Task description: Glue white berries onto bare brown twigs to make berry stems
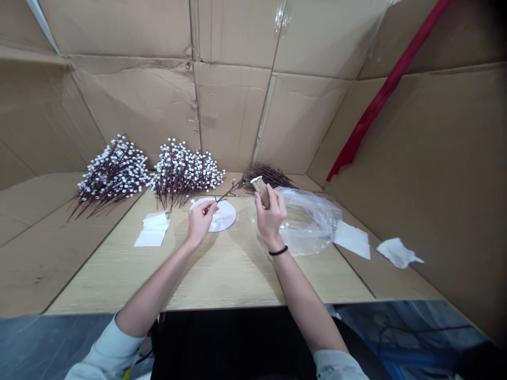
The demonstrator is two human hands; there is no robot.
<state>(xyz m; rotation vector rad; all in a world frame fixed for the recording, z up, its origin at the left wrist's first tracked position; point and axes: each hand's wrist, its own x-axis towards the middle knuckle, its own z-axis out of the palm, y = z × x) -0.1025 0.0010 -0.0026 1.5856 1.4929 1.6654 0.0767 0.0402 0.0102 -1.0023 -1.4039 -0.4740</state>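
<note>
My left hand [200,219] pinches a thin brown twig [226,194] whose forked end points up and to the right. Under its fingers lies a round white plate [225,219] on the table. My right hand [271,214] is closed around a short, thick brown piece [260,191] with a white end, tilted up to the left; its exact kind is unclear. Just behind that hand rests a pile of bare brown twigs [273,175]. To the left are two heaps of twigs with white berries, a middle heap [184,171] and a far-left heap [114,171].
A clear plastic bag [317,211] lies right of my right hand. White paper pieces lie on the table: a folded sheet [152,229] at left, a sheet [352,239] and a crumpled one [397,253] at right. Cardboard walls [233,105] surround the table; a red strip [380,100] hangs at right.
</note>
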